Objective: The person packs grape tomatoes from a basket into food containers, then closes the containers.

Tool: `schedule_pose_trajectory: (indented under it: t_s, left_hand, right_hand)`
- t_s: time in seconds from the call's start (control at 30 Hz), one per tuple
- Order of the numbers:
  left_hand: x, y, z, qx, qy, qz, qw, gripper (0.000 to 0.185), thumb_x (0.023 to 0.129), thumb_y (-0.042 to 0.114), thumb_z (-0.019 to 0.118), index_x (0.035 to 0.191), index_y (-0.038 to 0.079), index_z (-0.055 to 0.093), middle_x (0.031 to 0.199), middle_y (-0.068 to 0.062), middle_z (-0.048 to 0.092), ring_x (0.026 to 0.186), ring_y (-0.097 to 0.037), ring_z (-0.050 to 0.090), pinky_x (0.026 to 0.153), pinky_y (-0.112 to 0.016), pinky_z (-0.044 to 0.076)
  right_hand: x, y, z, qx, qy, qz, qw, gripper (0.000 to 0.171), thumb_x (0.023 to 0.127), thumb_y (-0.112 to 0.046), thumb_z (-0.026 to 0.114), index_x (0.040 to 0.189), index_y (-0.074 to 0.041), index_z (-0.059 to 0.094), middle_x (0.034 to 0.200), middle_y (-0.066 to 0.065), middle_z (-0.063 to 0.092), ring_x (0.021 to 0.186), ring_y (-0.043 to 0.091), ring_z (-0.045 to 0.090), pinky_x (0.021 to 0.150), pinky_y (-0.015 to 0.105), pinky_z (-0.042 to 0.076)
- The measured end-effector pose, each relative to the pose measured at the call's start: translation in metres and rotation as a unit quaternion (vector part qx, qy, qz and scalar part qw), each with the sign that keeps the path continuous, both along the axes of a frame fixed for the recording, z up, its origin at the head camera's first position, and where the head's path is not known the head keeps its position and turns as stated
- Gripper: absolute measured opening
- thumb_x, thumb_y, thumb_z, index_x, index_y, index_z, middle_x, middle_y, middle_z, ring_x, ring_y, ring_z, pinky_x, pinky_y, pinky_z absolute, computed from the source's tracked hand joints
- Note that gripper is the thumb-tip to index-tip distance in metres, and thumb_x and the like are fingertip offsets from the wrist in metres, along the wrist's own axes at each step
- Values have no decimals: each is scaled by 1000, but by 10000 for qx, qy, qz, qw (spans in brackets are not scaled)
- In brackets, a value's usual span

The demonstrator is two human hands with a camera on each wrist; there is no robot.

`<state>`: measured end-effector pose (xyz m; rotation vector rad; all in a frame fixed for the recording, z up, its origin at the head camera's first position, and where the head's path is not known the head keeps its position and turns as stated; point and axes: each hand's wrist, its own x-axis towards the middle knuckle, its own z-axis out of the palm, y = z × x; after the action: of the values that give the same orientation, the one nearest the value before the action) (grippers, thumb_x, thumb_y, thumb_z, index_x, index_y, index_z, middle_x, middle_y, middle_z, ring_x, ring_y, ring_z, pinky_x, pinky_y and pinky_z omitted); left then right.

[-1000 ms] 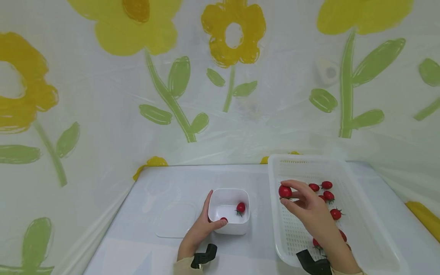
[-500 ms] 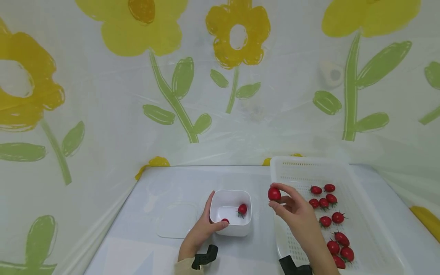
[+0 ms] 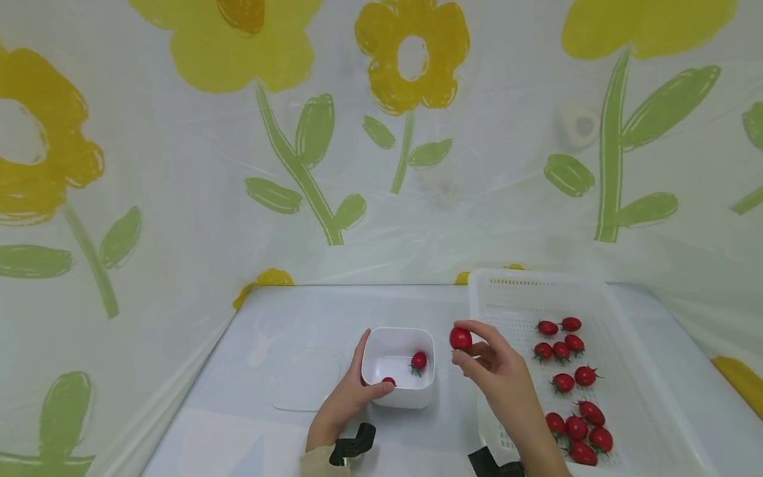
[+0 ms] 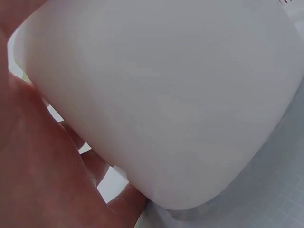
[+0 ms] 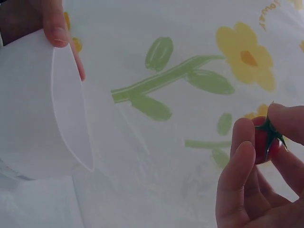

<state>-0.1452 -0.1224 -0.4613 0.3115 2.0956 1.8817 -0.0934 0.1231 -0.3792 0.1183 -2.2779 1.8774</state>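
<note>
A cherry tomato [image 3: 460, 338] is pinched between the thumb and fingers of my right hand [image 3: 497, 371], just right of a white square tub [image 3: 411, 397]. In the right wrist view its green stem cap [image 5: 270, 133] faces the camera. My left hand [image 3: 348, 396] grips the tub from its left side, thumb over the near rim. Inside the tub lie a tomato [image 3: 419, 361] and another tomato [image 3: 388, 381], partly hidden by the near rim and thumb. The left wrist view is mostly filled by the tub's wall [image 4: 161, 104].
On the right stands a white perforated basket [image 3: 632, 371] holding several cherry tomatoes [image 3: 576, 428]. A clear flat lid [image 3: 306, 381] lies on the white table [image 3: 250, 371] left of the tub. A flower-printed sheet [image 3: 477, 225] hangs behind.
My right hand has carried the tomato left, from above the basket to near the tub's right side, uncovering more tomatoes in the basket. The left hand keeps its grip on the tub.
</note>
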Motion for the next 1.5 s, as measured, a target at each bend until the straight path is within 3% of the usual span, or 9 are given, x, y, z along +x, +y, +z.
schedule_pose_trajectory:
  t_s: [0.23, 0.4, 0.57, 0.8, 0.9, 1.03, 1.5]
  left_hand:
    - [1, 0, 6, -28, -75, 70, 9999, 98, 74, 27, 72, 143, 28, 2, 141, -9, 21, 122, -31, 27, 98, -46, 30]
    - [1, -1, 7, 25, -62, 46, 10000, 99, 75, 26, 72, 143, 27, 1, 141, -9, 21, 122, -32, 28, 98, -46, 30]
    - [-2, -2, 1, 184, -98, 5, 9998, 99, 75, 25, 71, 143, 29, -1, 141, -9, 22, 120, -32, 30, 96, -44, 33]
    - [-12, -5, -23, 351, -61, -8, 9994, 93, 78, 18, 69, 140, 41, 3, 137, -8, 28, 116, -30, 35, 87, -32, 40]
    - [-13, -5, -27, 377, 9, -2, 9993, 92, 78, 18, 68, 139, 43, 4, 136, -7, 29, 115, -30, 36, 86, -31, 41]
    - [-13, -4, -28, 390, 79, -6, 9992, 91, 78, 18, 68, 139, 43, 5, 135, -6, 30, 114, -30, 36, 86, -34, 41]
    - [-12, -2, -26, 362, 31, -1, 9993, 91, 78, 20, 68, 140, 42, 5, 133, -4, 32, 113, -27, 37, 88, -36, 40]
  right_hand:
    - [-5, -21, -9, 568, 465, 58, 9973, 38, 79, -20, 68, 112, -33, 55, 109, -11, 52, 79, 11, 58, 66, 27, 50]
    - [-6, -30, -13, 727, 792, -59, 9942, 40, 78, -9, 68, 113, -27, 57, 113, -10, 51, 79, 9, 57, 67, 25, 50]
    - [-6, -38, -17, 722, 733, -162, 9946, 42, 78, -6, 67, 113, -25, 57, 116, -10, 49, 81, 8, 57, 66, 25, 50]
    - [-8, -54, -30, 944, 910, -137, 9913, 43, 78, -6, 66, 115, -24, 55, 117, -12, 46, 83, 6, 55, 64, 24, 49]
    - [-8, -61, -36, 1146, 1015, -134, 9881, 41, 78, -7, 67, 114, -23, 56, 116, -14, 46, 81, 5, 54, 60, 21, 47]
    - [-8, -67, -42, 1462, 1116, -166, 9828, 38, 78, -9, 67, 112, -23, 57, 116, -14, 45, 78, 4, 52, 55, 19, 44]
    - [-13, -75, -65, 2156, 1314, -424, 9667, 39, 75, -5, 69, 112, -16, 58, 113, -6, 48, 73, 2, 56, 65, 27, 51]
